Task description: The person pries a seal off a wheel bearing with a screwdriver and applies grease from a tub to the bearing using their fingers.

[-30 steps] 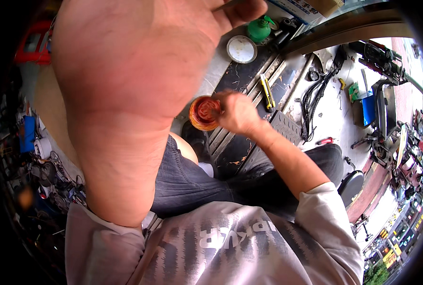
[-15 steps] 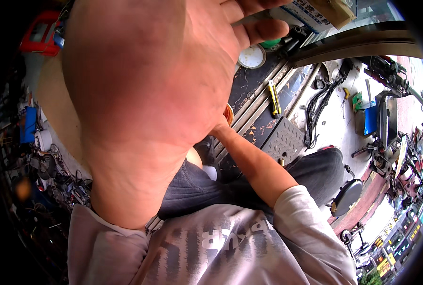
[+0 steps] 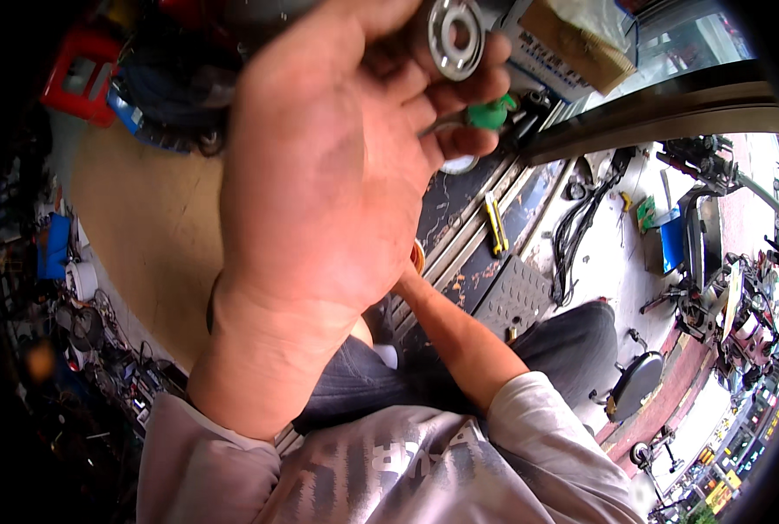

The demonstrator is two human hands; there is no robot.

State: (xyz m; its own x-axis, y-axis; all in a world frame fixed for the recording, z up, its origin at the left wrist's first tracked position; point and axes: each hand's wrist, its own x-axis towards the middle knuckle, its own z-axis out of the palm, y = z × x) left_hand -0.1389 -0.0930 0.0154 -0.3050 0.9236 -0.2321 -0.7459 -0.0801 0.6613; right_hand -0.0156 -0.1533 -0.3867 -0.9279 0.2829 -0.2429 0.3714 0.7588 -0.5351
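Note:
Raised close in front, my left hand shows its palm and fills much of the upper middle. A shiny metal ball bearing, a ring with visible balls, is held at its curled fingers near the top. My right forearm reaches up from the lower right. Only the wrist edge of my right hand shows; its fingers are hidden behind the left hand. Just beyond that wrist, part of a round orange-brown thing peeks out.
A yellow utility knife lies by the metal door track. Beyond are a green object, a cardboard box and black cables. A tan board lies left, near a red stool. A metal tread plate sits near my knee.
My left hand has moved away from the camera and looks smaller. The ball bearing at its fingers has come into view. My right forearm stays nearly in place.

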